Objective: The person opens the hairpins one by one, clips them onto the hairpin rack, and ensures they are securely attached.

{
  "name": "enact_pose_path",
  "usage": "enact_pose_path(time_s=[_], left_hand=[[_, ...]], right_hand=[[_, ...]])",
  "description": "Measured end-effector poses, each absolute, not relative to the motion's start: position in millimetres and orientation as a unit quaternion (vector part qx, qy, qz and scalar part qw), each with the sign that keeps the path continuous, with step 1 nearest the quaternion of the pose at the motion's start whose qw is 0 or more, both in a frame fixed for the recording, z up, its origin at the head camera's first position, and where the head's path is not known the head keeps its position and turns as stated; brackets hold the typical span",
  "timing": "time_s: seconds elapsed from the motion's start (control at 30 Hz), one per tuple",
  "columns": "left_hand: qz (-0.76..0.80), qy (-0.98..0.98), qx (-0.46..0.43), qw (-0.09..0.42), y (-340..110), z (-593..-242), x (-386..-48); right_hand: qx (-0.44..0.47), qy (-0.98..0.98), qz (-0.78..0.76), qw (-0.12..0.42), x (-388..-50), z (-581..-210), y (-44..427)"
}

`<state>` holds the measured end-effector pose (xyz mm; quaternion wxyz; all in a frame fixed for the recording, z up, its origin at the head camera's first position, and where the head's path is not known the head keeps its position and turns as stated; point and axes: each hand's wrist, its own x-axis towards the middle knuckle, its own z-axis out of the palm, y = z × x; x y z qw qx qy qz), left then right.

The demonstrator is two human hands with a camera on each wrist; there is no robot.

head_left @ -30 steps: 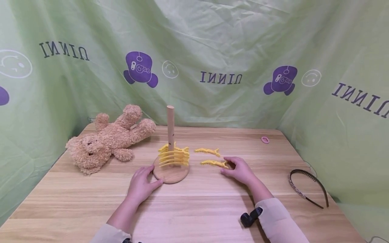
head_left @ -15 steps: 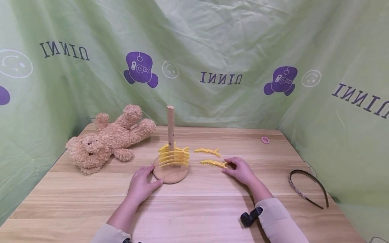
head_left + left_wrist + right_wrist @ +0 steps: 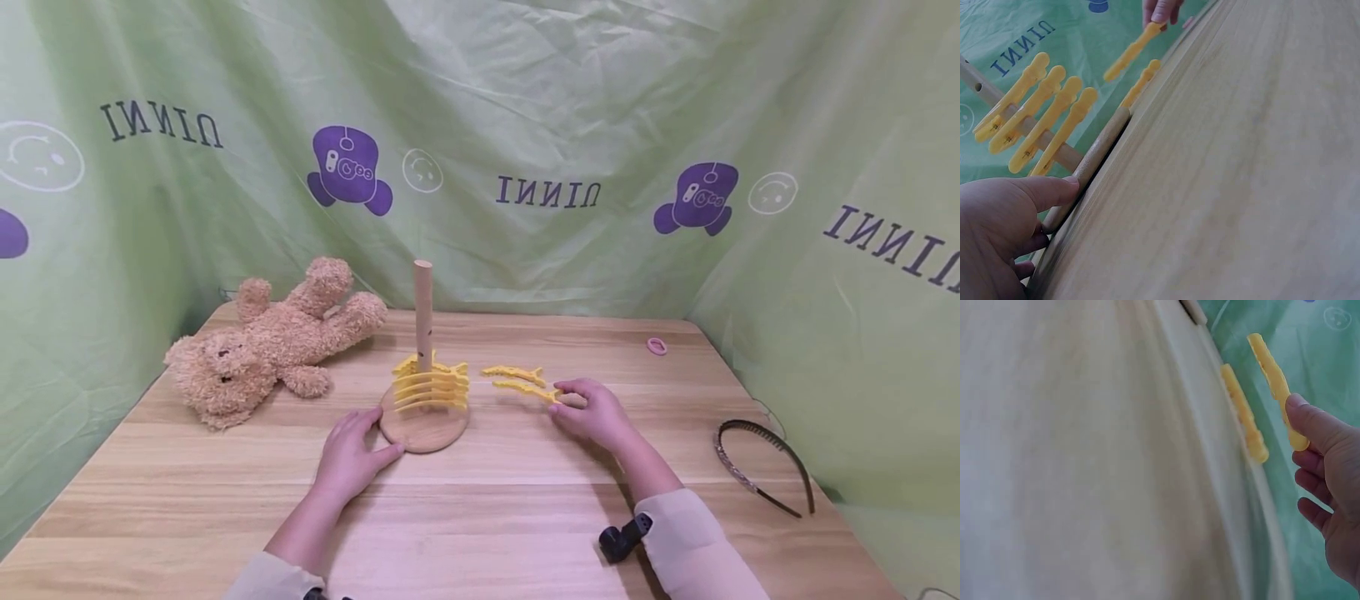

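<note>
A round wooden base (image 3: pixel 424 437) carries an upright wooden post (image 3: pixel 423 317), with several yellow clips (image 3: pixel 431 390) fixed around the post's lower part. My left hand (image 3: pixel 348 457) holds the base's left edge between thumb and fingers; the left wrist view shows the thumb on its rim (image 3: pixel 1099 150). My right hand (image 3: pixel 596 414) pinches the tail end of a yellow clip (image 3: pixel 522 387), which is raised off the table in the right wrist view (image 3: pixel 1275 378). Just behind it, another yellow clip (image 3: pixel 513 372) lies on the table.
A brown teddy bear (image 3: pixel 288 337) lies at the back left of the wooden table (image 3: pixel 480 533). Toward the back right is a small pink ring (image 3: pixel 657 346). A dark headband (image 3: pixel 765 429) rests near the right edge. Green printed cloth (image 3: pixel 555 250) hangs behind and at both sides.
My right hand has taken hold of the nearer loose clip and lifted it slightly, so it now appears closer to the one behind. The left hand stays on the base.
</note>
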<state>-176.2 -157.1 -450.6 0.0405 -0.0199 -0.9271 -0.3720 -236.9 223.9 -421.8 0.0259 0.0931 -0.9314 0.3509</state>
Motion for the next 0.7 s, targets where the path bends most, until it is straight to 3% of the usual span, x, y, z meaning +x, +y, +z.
enact_pose_path(time_s=[0.23, 0.7], left_hand=[[-0.372, -0.927, -0.023, 0.042, -157.2, -449.8, -178.2], [-0.370, -0.928, -0.020, 0.040, -156.9, -450.4, -176.5]], right_hand=[[0.098, -0.933, 0.346, 0.038, -235.5, -389.5, 215.3], [0.201, -0.927, 0.304, 0.085, -234.1, -344.1, 177.6]])
